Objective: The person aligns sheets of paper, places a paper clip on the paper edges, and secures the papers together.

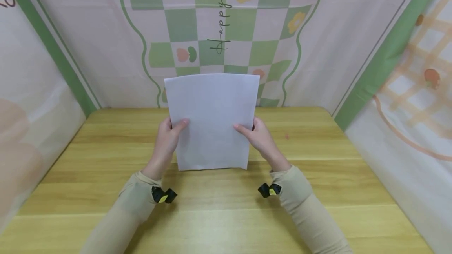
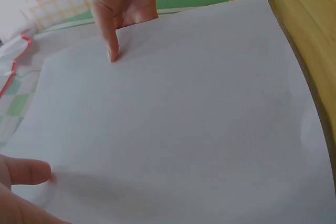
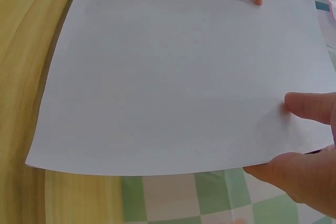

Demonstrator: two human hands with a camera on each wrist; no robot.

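Observation:
Between both hands a blank white sheet of paper (image 1: 212, 128) is held up, tilted toward the head camera, its lower edge close over the table. My left hand (image 1: 167, 140) pinches its left edge, thumb on the front face and fingers behind. At the opposite edge my right hand (image 1: 263, 138) grips the same way, its thumb lying on the front. In the left wrist view the white sheet (image 2: 178, 114) bows slightly and fills most of the picture. The right wrist view shows the paper (image 3: 157, 77) with curved edges; the fingers behind it are mostly hidden.
The wood-grain table (image 1: 212, 214) stretches out beneath the hands. Behind it hangs a cloth (image 1: 208, 22) with green checks, flowers and lettering, and more printed cloth (image 1: 409, 101) borders the sides. Small black cameras (image 1: 164, 195) are strapped at both wrists.

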